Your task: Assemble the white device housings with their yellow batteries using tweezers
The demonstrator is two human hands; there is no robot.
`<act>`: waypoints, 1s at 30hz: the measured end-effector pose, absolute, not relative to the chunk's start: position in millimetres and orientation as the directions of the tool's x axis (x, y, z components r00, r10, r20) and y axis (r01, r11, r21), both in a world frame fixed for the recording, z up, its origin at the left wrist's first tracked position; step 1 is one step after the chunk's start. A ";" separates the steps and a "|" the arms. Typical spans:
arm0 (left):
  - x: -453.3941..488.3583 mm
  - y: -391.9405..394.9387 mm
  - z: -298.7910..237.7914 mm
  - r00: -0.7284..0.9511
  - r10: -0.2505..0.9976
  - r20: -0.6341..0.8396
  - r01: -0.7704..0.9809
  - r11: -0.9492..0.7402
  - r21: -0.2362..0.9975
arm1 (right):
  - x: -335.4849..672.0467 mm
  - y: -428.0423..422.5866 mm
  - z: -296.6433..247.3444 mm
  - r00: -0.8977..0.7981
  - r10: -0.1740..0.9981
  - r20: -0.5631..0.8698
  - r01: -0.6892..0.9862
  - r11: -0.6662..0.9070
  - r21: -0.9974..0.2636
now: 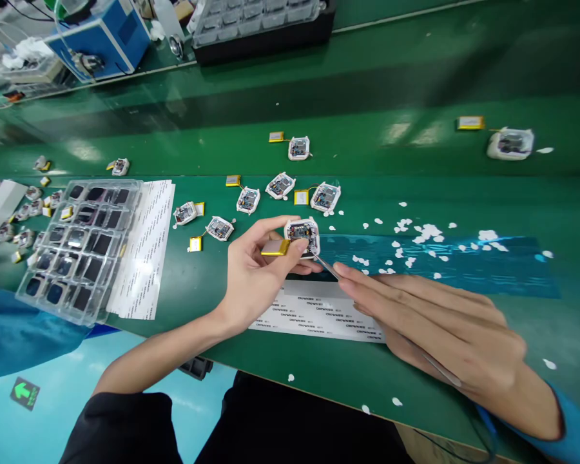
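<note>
My left hand point(254, 270) pinches a small white square electronic module point(303, 235) with its circuit board showing, and a gold-edged flat battery point(275, 247) hangs beside it under my thumb. My right hand point(439, 325) grips metal tweezers point(326, 265), whose tip touches the module's lower edge. Both hands hover over a white label sheet point(319, 309) on the green bench.
Several similar modules point(280, 185) with batteries lie scattered behind my hands. A clear plastic tray point(77, 245) of dark parts and white label sheets point(145, 245) sit at left. White paper bits point(428, 232) litter a blue film strip point(464, 264). Another module point(511, 143) lies far right.
</note>
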State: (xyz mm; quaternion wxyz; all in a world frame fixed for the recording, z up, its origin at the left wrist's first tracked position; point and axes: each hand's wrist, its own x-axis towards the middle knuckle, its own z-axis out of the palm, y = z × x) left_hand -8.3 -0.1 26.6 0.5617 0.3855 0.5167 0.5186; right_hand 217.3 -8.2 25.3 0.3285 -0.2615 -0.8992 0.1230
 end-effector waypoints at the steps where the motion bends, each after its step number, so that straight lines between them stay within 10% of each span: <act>1: -8.8 0.0 26.7 -0.068 0.982 -0.178 -0.175 0.164 0.971 | 217.0 -7.6 26.9 -0.638 0.562 0.527 0.374 0.824 -0.426; 14: -9.8 -1.6 28.6 0.041 0.971 -0.235 -0.140 0.239 0.961 | 213.0 5.1 31.7 -0.453 0.744 0.490 0.326 0.651 -0.686; 22: -10.5 -1.6 26.7 0.067 0.967 -0.246 -0.129 0.253 0.959 | 219.2 -14.0 26.7 -0.574 0.586 0.572 0.384 0.810 -0.444; 30: -6.9 -0.6 27.7 -0.002 0.979 -0.202 -0.178 0.199 0.964 | 220.1 -6.1 30.5 -0.601 0.581 0.549 0.337 0.807 -0.486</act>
